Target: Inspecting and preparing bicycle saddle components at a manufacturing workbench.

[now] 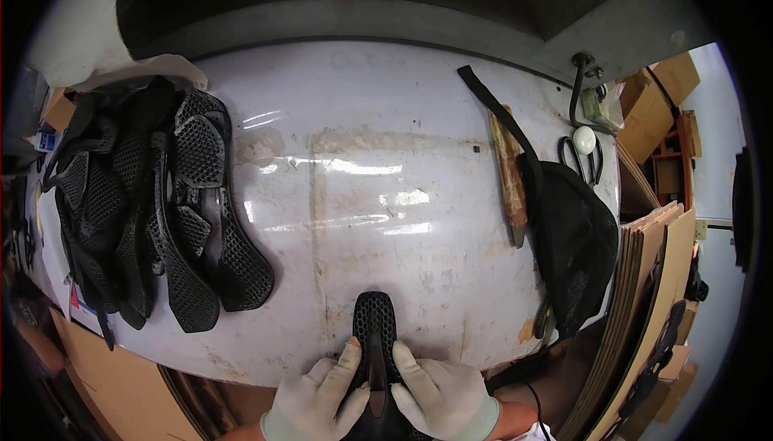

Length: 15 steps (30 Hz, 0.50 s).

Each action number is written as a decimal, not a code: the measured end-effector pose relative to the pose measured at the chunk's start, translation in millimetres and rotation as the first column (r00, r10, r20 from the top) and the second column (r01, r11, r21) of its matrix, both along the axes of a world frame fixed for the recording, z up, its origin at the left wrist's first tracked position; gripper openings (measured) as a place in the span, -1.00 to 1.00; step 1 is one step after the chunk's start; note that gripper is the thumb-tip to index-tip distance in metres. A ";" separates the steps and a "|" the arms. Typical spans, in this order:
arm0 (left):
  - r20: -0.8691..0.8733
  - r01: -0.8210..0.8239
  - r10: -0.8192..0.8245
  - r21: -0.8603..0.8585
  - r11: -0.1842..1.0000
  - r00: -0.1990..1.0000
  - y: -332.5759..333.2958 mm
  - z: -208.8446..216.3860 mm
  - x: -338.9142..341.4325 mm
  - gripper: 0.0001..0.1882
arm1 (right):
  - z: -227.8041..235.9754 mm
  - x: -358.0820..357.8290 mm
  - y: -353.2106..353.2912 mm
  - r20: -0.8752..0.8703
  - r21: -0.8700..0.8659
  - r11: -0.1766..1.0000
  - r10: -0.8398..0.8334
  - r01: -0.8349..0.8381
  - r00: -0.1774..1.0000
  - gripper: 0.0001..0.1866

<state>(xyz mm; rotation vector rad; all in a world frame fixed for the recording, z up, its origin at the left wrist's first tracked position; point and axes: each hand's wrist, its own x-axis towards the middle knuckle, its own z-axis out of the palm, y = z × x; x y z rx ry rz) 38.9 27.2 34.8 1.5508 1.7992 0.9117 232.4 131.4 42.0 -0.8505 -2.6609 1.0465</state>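
At the near edge of the table, my left hand (318,397) and my right hand (444,397), both in pale gloves, grip a black bicycle saddle (375,308) from either side. Its narrow nose points away from me and has a honeycomb surface with a smooth groove down the middle. My fingers press along both sides of that groove. The wide rear part is mostly hidden under my hands and the lower picture edge. A worn spot shows at one fingertip of the left glove. To the left lies a heap of black honeycomb saddle pads (193,272).
On the white table (378,232) at right lie a black mesh bag (576,240) with a strap, a tool with a brown wrapped handle (509,171), and scissors (596,169) beside a white ball (584,139). Cardboard sheets (644,280) stand beyond the right edge. A grey metal frame (338,18) borders the back.
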 end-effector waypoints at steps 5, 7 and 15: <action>-0.166 0.027 -0.027 0.001 1.000 0.986 -1.4 -0.4 8.0 -0.38 | -5.6 -2.9 -6.4 0.005 0.052 0.999 -0.014 0.014 1.000 -0.32; -0.192 0.039 -0.045 -0.038 0.999 0.980 0.3 2.6 10.2 -0.36 | -5.2 -6.5 -9.9 0.037 0.059 0.998 -0.021 0.019 0.999 -0.30; -0.332 0.007 -0.052 -0.136 0.991 0.942 8.7 -3.3 15.3 -0.31 | -0.3 -16.5 -20.2 0.251 0.209 0.978 -0.045 -0.008 0.967 -0.21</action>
